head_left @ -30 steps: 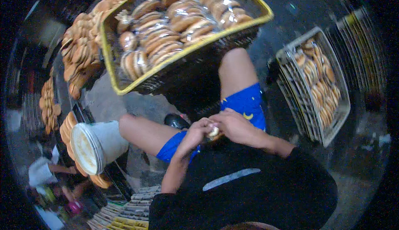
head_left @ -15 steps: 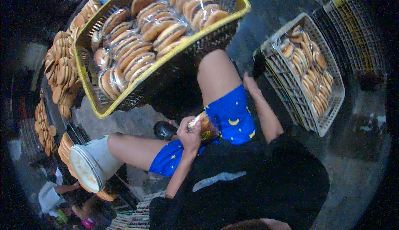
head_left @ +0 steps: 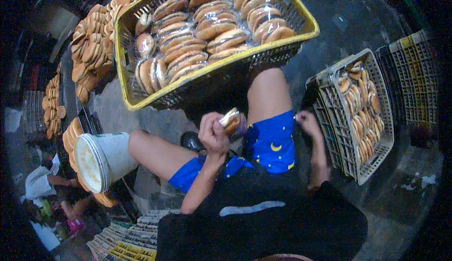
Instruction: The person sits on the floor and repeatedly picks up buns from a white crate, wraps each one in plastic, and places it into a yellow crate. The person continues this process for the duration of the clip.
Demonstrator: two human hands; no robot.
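Observation:
My left hand [head_left: 214, 134] is closed around a round filled bread [head_left: 231, 122] in clear plastic, held above my lap between the thighs. Part of the bread is hidden by my fingers. Beside my right thigh, my right hand [head_left: 308, 123] has its fingers curled in a pinch; a tiny pale spot shows at the fingertips, too small to name. In front of me a yellow-rimmed crate [head_left: 221, 63] holds rows of wrapped filled breads [head_left: 188, 39].
On the right stands a grey crate [head_left: 383, 143] with more wrapped breads, on stacked crates. A white bucket [head_left: 113, 155] with pale cream is by my left knee. Loose breads [head_left: 94, 44] are piled at the far left. Another person [head_left: 42, 183] sits at the lower left.
My left hand has lifted the bread slightly away from my lap. My right hand has come back from beside the grey crate's stack, its fingers now curled. The whole view has shifted.

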